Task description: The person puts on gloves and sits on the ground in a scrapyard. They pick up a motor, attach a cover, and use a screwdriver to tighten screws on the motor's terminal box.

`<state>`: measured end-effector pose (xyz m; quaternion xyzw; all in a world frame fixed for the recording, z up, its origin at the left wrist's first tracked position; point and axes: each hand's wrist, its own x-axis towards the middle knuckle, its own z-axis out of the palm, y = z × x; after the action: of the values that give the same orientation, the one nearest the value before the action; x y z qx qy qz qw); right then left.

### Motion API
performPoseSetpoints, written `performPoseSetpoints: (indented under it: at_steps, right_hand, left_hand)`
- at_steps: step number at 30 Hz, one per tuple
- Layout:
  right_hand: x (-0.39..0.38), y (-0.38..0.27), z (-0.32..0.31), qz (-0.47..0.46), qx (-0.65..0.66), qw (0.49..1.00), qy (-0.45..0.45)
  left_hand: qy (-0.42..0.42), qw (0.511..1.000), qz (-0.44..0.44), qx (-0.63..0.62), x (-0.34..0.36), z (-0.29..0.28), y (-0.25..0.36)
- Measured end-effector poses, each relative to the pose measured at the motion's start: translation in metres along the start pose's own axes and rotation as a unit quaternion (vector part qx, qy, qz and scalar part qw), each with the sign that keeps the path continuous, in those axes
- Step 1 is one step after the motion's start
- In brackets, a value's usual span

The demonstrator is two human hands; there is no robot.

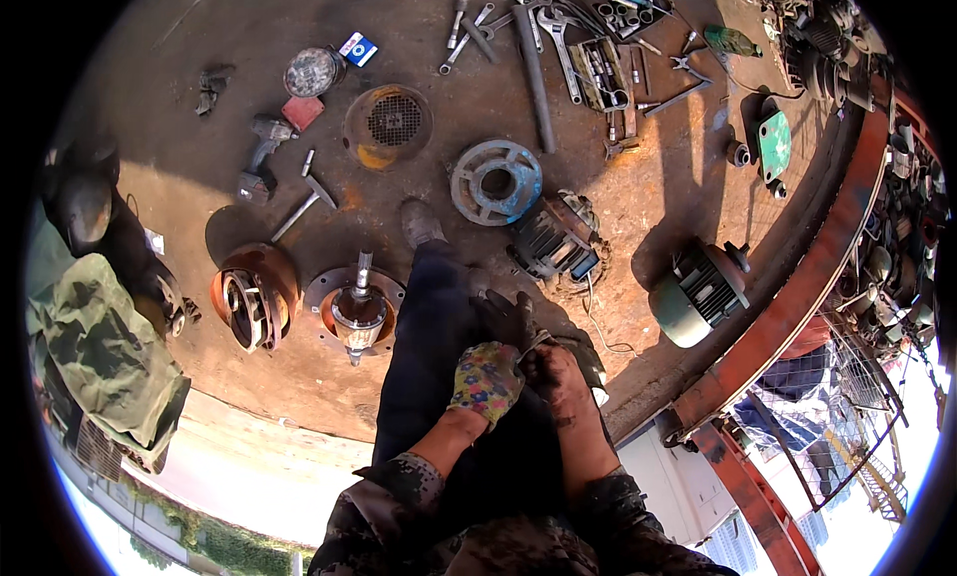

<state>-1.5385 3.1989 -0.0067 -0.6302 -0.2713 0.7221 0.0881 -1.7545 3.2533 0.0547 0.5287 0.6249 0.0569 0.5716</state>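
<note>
From the middle of the view, the floor is bounded at three o'clock by a red beam. Near this edge is the green motor; a lane of floor separates it from the black motor, at two o'clock. At six, the left hand has its grip pressed together; the right hand's grip, at five, I cannot tell. The dark piece, glove-like, is just past both hands.

One left hand, one right hand. Nearest them, two ribbed metal motors: one dark motor, one green motor. One each: blue ring-shaped metal flange, round rusty mesh-centred cover, grey cordless drill, T-shaped metal hammer, green plastic bottle, small blue-and-white box.
</note>
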Motion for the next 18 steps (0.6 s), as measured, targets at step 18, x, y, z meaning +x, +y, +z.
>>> performPoseSetpoints:
  at_steps: [18]
  right_hand:
    - [0.02, -0.137, -0.038, 0.054, 0.378, 0.924, -0.023]
  left_hand:
    - [0.034, 0.973, -0.048, -0.223, 0.023, 0.028, 0.048]
